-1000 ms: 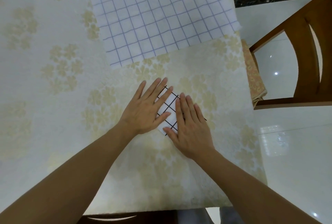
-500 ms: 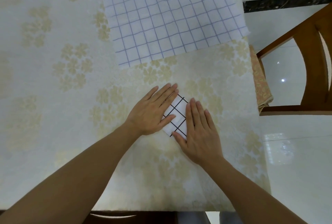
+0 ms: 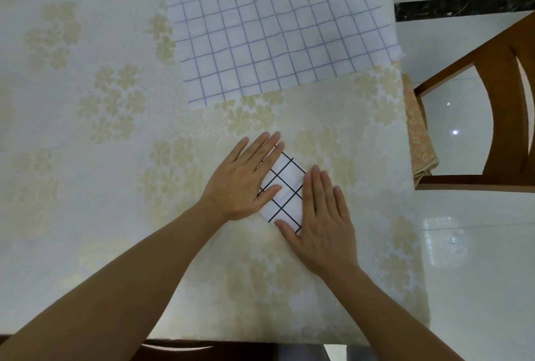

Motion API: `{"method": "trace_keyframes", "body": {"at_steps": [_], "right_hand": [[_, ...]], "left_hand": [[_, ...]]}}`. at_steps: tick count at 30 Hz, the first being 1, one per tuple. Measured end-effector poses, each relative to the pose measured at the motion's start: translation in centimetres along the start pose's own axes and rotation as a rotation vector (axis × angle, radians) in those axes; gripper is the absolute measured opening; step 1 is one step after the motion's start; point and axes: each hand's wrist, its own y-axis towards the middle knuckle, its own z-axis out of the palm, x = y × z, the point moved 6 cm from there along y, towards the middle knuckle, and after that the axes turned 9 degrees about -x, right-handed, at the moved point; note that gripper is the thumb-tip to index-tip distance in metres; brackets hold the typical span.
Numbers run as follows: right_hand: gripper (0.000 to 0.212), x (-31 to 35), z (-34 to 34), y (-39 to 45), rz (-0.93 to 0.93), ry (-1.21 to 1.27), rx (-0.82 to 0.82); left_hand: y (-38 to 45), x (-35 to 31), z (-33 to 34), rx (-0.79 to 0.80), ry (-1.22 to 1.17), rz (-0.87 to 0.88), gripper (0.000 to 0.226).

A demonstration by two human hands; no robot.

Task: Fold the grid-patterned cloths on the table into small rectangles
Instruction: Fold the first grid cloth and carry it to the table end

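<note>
Pressing flat on the folded cloth [image 3: 285,195], both hands hold it near the tabletop's [image 3: 86,158] right edge, toward the near side. The left hand [image 3: 243,181] lies with fingers straight and spread over the packet's left part; the right hand [image 3: 321,224] lies likewise over its right and near edge — neither grip pinches anything. The black-grid packet sits skewed to the tabletop edges. The blue-grid cloth [image 3: 278,30] lies unfolded at the far right, its right edge at the tabletop's rim.

Risks, as judged: the layers may spring open once pressure comes off, since nothing else holds the creases. The tablecloth looks soft, so a sliding palm could drag the packet out of square. The unfolded cloth — close to the rim — could slip off if pulled carelessly.
</note>
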Motion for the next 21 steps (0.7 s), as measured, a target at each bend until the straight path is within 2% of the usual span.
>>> {"method": "trace_keyframes", "body": {"at_steps": [11,14,17,19,21], "right_hand": [[0.094,-0.1,-0.6,-0.1,0.027,0.025,0.018],[0.091,0.3,-1.3,0.1,0.042,0.06,0.038],[0.076,-0.9,-3.9,0.1,0.113,0.114,-0.056],[0.057,-2.5,-5.8,-0.5,0.213,0.173,-0.149],[0.034,-3.7,-6.7,-1.4,0.342,0.249,-0.148]], "left_hand": [[0.1,-0.1,-0.2,0.052,0.037,-0.016,0.076],[0.2,-0.2,-1.0,0.063,-0.022,-0.029,0.073],[0.0,0.8,-2.9,-0.099,-0.178,-0.244,0.063],[-0.7,1.9,-3.9,-0.25,-0.201,-0.414,0.049],[-1.5,2.7,-4.0,-0.284,-0.198,-0.547,0.036]]}}
